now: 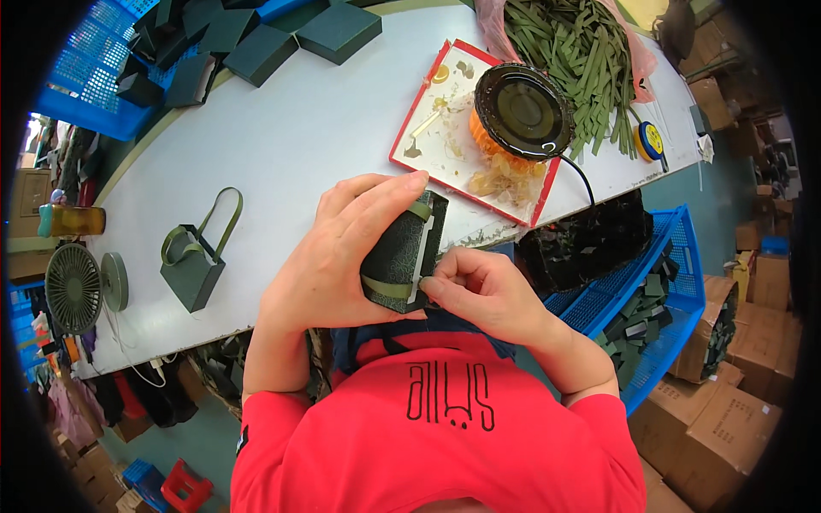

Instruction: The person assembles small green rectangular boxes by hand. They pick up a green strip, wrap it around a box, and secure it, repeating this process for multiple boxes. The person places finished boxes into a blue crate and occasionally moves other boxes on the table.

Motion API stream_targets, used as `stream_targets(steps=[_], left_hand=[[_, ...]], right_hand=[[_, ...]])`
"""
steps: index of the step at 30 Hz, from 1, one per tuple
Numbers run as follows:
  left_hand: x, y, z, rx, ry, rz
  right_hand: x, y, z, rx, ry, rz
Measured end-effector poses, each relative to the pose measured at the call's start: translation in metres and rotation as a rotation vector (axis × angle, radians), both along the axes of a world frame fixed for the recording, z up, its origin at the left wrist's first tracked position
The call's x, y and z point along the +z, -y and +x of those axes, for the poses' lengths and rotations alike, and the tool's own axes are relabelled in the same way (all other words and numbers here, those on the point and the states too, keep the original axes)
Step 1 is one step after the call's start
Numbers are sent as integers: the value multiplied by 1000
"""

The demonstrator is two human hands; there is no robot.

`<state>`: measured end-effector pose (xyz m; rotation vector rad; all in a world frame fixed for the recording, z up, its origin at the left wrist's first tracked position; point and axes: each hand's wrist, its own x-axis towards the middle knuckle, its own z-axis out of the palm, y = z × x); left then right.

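My left hand (pixel 338 252) is wrapped around a small dark green box-shaped bag (pixel 400 255), held close to my chest over the table's near edge. An olive green ribbon strap (pixel 389 288) runs across the bag's lower end and another shows at its top. My right hand (pixel 481 289) pinches the bag's white inner edge, thumb and forefinger pressed against the ribbon's end. Both forearms come up from my red shirt.
On the white table (pixel 282 137) stand a finished dark green bag with ribbon handles (pixel 194 267), a red-rimmed tray (pixel 445 128) holding a round black glue pot (pixel 523 111) and amber glue lumps, a heap of green ribbons (pixel 577 60), dark boxes (pixel 256 38), a small fan (pixel 75 286). Blue crates (pixel 658 282) and cardboard boxes (pixel 735 410) sit at right.
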<state>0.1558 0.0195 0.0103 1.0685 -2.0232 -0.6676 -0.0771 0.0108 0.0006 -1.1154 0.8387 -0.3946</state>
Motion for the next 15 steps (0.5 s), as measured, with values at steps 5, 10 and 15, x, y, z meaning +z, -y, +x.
stream_targets(steps=[5,10,15], left_hand=[[-2,-1,0,-2,-10,-24],[-2,-3,-7,19,124,-120],[-3,-4,-9,71,195,-139]], right_hand=[[-1,2,2,30,-54,-42],[2,8,5,100,-175,-163],[-4,12,6,170,-281,-367]])
